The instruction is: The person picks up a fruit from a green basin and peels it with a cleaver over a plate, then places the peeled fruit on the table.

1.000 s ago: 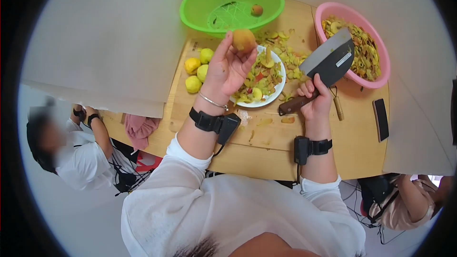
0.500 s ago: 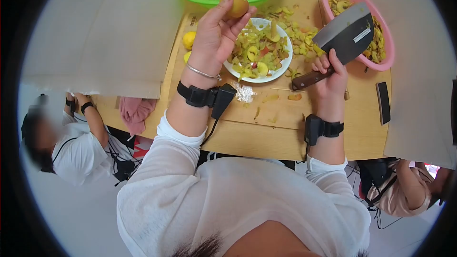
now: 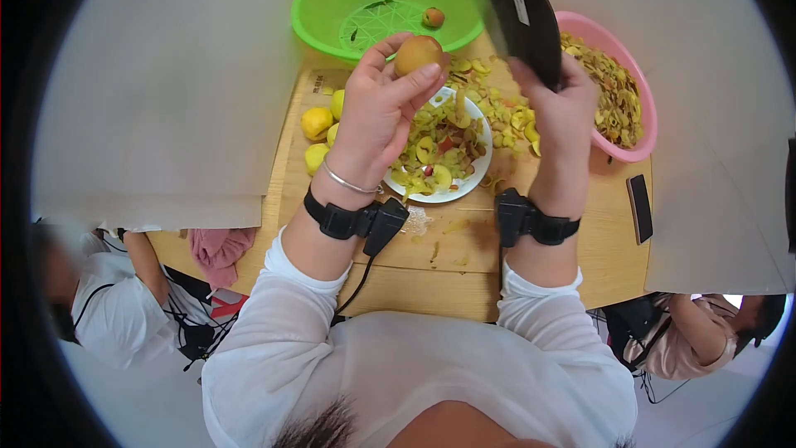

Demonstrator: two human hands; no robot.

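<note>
Between the fingers and thumb of my left hand (image 3: 385,104) is a round brownish-yellow fruit (image 3: 418,56), held above the far-left edge of a white plate (image 3: 479,168) heaped with peelings and fruit pieces. My right hand (image 3: 560,104) grips a wide dark cleaver (image 3: 531,29), its blade raised and pointing away, between the green and pink basins. The handle is hidden in my fingers. Several peeled yellow fruits (image 3: 317,124) lie left of the plate, partly behind my left wrist.
A green basin (image 3: 319,12) holding one small fruit (image 3: 433,17) stands at the back. To the right are a pink basin (image 3: 649,116) full of peelings and a black phone-like object (image 3: 639,209). A pink cloth (image 3: 220,253) lies at left. Two other people sit at either side.
The cleaver has swung from tilted right to nearly upright and moved left and away. The view has shifted, showing more peeled fruits. My left hand still holds the fruit, its fingers now turned around it.
</note>
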